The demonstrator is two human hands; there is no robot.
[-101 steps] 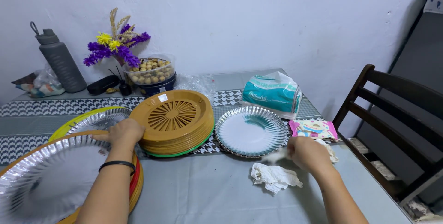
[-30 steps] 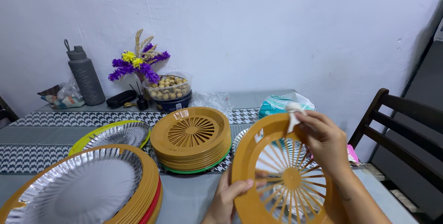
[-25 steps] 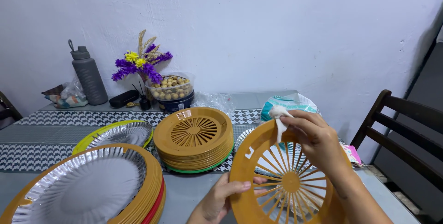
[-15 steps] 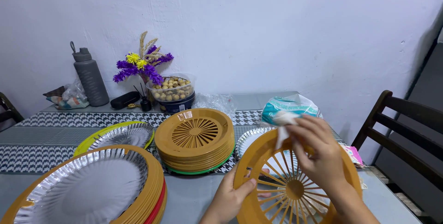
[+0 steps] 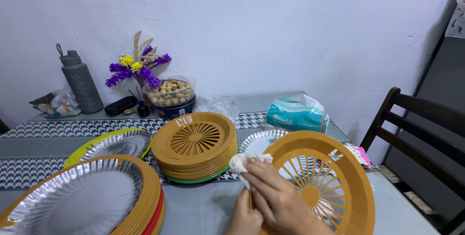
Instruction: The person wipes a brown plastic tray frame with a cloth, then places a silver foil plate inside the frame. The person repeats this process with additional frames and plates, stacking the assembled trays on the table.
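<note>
My left hand (image 5: 243,218) grips the lower left rim of an orange slotted plastic plate holder (image 5: 334,177), which is tilted up toward me at the lower right. My right hand (image 5: 278,198) presses a crumpled white tissue (image 5: 244,162) against the holder's left rim. Behind them stands a stack of matching orange holders (image 5: 196,145) on the table's middle, with a silver foil plate (image 5: 256,140) partly hidden behind the raised holder.
Stacks of holders topped with foil plates (image 5: 82,201) fill the lower left, another foil plate (image 5: 116,143) behind. At the back: a grey bottle (image 5: 80,80), purple flowers (image 5: 138,68), a snack tub (image 5: 169,94), a tissue pack (image 5: 298,114). A dark wooden chair (image 5: 421,133) stands right.
The holder was lifted off the stack and tilted up. Over the last second my right hand with the tissue slid from the top rim down to the left rim.
</note>
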